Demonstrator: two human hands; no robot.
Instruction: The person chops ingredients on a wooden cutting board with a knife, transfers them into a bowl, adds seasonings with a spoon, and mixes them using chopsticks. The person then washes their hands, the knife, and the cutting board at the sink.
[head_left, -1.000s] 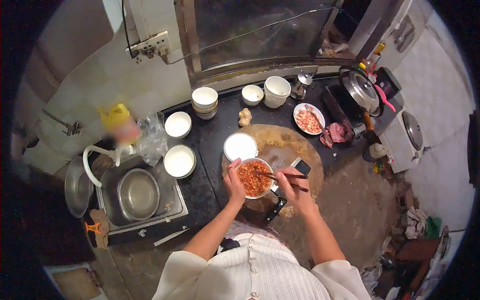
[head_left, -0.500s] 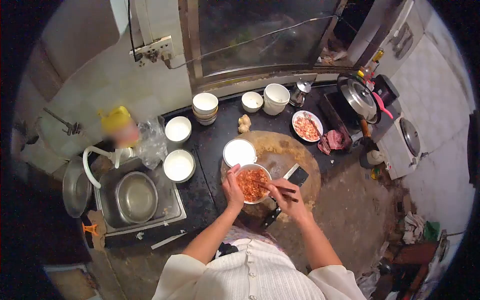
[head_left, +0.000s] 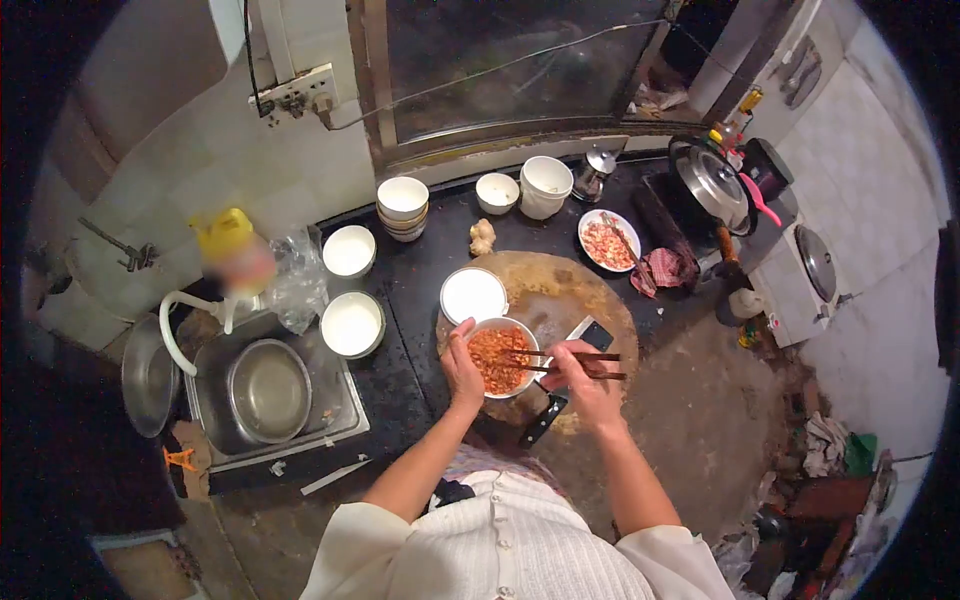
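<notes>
Our left hand (head_left: 462, 372) grasps the bowl (head_left: 510, 394) at the frame's centre; our right (head_left: 583, 385) clasps chopsticks (head_left: 603, 357), tips lost in red mince (head_left: 492, 350). That hand partly hides a cleaver (head_left: 544, 421). Left of centre, blur obscures the yellow packet (head_left: 225, 232), its print unreadable.

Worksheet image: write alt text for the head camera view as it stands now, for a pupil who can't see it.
A person's left hand steadies a white bowl of reddish chopped food at a round chopping board; the right hand holds chopsticks reaching into the food. A black-handled knife lies on the board; other white bowls stand on the dark counter, near a sink.
</notes>
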